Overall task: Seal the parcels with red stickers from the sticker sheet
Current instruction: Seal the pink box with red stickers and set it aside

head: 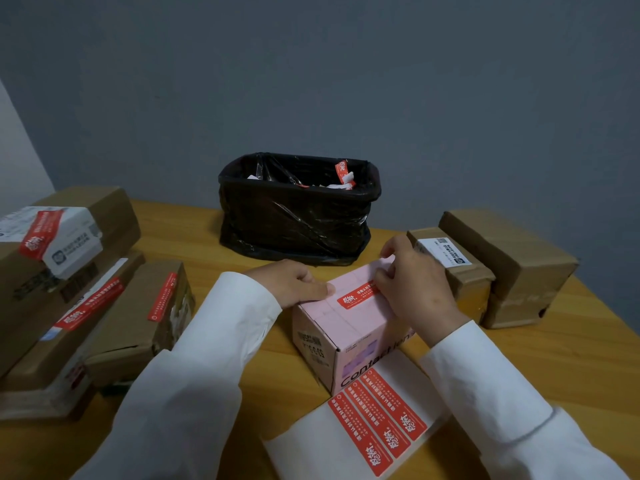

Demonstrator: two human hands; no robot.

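Left hand (294, 284) is lying flat, steadying the pink box (349, 327) at tabletop (571, 348) centre. Right hand (414, 282) is pressing a red sticker (356, 296) onto its lid, fingers curled, possibly pinching one end. Sheet (377, 420), near, is holding three more stickers. Left parcels (86, 289) are already stickered; two right parcels (491, 268) are waiting.

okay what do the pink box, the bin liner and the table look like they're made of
Pink box: likely matte printed cardboard, given its folded edges and flaps. Bin liner: thin glossy black plastic film, crinkled with shiny highlights. Table: wood or wood-look laminate, with orange-brown grain lines; which one is unclear.
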